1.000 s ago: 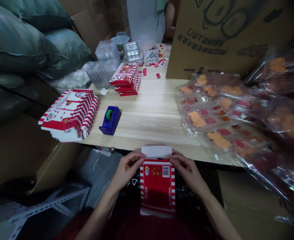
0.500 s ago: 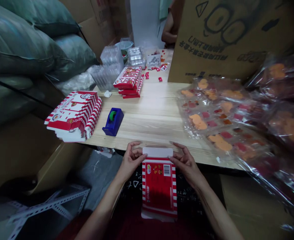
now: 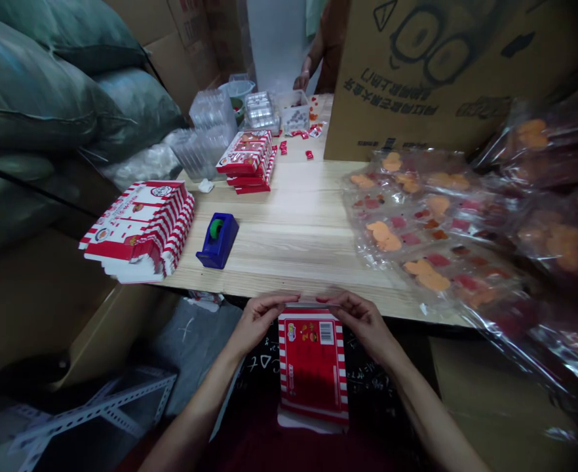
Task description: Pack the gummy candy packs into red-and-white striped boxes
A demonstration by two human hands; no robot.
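Head view: red-and-white carton (image 3: 313, 367) is up in both hands, just off the near edge of the counter (image 3: 299, 223), barcode corner at top right. Left-hand grip (image 3: 258, 324) pinches its top-left corner; right-hand grip (image 3: 360, 320) pinches top-right, both with fingertips along the top end (a bit blurred there). White top flap shows only as a thin strip between the fingers.

On the counter, left side: big stack of flat cartons (image 3: 134, 219) near the edge, blue tape dispenser (image 3: 219, 244) with a green core just right of it, smaller carton stack (image 3: 247, 157) further back, clear plastic trays (image 3: 210, 118) behind that. Right side: clear bags (image 3: 385, 236) with orange and red pieces, spread in front of a large cardboard box (image 3: 417, 85) with printed glasses. Far end: a co-worker's hand (image 3: 302, 80) beside a white tub (image 3: 295, 115).
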